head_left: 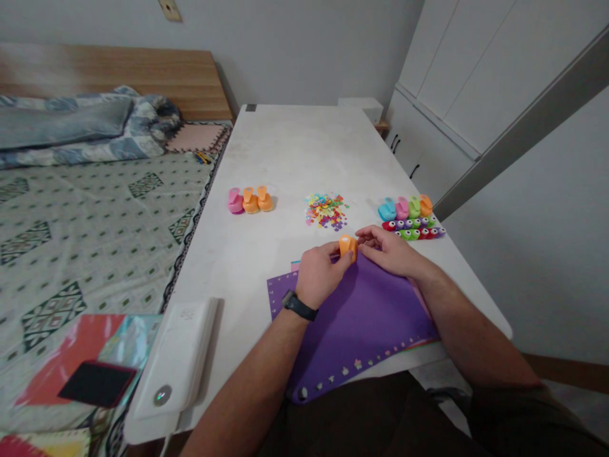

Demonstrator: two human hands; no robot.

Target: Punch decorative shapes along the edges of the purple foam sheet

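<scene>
Head cam: I had L hand (320, 270) gripping orange punch (347, 244) at 12 o'clock edge of purple sheet (359, 308); R hand (389, 251), 1 o'clock, couldn't tell if pinching; poss. slack there risked skewing.

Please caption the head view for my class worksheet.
Left hand holds an orange punch at the edge of a purple sheet, right hand close by, colourful cut-outs piled beyond.
</scene>
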